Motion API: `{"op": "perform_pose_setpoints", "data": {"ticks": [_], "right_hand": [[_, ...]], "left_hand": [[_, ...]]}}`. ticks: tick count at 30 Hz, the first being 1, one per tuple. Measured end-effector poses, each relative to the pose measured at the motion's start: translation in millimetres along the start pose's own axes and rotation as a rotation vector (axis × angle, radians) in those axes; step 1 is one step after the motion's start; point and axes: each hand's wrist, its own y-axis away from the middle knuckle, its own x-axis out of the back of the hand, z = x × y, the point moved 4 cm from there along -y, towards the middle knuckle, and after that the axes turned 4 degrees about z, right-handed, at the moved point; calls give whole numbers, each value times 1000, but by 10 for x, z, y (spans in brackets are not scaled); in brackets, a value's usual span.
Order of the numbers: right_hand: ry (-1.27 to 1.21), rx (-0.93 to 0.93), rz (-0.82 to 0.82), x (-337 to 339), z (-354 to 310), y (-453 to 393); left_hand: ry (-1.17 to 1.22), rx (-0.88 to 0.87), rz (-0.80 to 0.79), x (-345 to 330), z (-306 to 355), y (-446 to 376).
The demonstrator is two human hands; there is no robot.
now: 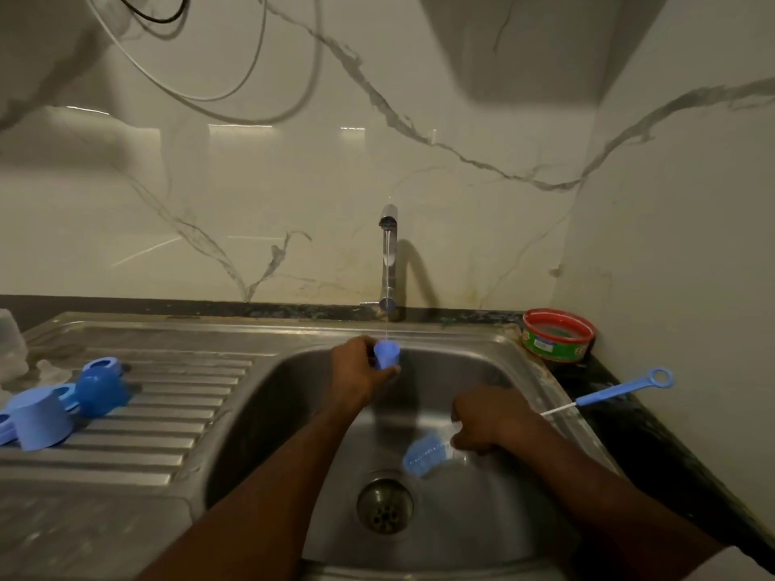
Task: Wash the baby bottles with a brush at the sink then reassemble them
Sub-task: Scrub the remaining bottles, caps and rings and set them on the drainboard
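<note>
My left hand (358, 371) grips a small blue bottle cap (386, 353) over the steel sink (524, 362), right under a thin stream of water from the tap (389, 262). Lower in the basin, my right hand (488, 421) holds a bottle brush whose blue bristle head (423, 452) points left above the drain (385, 504). On the ribbed draining board at the left lie several blue bottle parts (100, 387), among them a pale blue cup-shaped cap (42, 417).
A thin blue teat brush (616, 392) with a ring end lies on the dark counter right of the sink. A red and green tub (557, 334) stands in the back right corner. A clear container (10, 341) shows at the far left edge.
</note>
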Motion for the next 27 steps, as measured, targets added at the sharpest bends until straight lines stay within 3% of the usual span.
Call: {"op": "perform_pose_setpoints", "data": {"ticks": [2, 5, 9, 12, 16, 20, 23, 27], "right_hand": [[-3, 5, -5, -5, -6, -10], [-19, 11, -8, 14, -6, -7], [-26, 5, -13, 4, -10, 15], [-45, 13, -7, 19, -13, 21], [-46, 14, -8, 30, -22, 42], [-59, 16, 5, 46, -19, 48], [-55, 13, -10, 34, -15, 52], [-55, 14, -5, 42, -14, 45]], "left_hand": [[-33, -3, -40, -29, -12, 5], [74, -24, 96, 34, 40, -45], [-102, 14, -18, 7, -25, 33], [-61, -20, 90, 81, -25, -15], [-166, 53, -26, 25, -127, 4], [-56, -17, 47, 36, -52, -41], [-144, 26, -66, -37, -89, -1], [15, -15, 46, 55, 10, -24]]}}
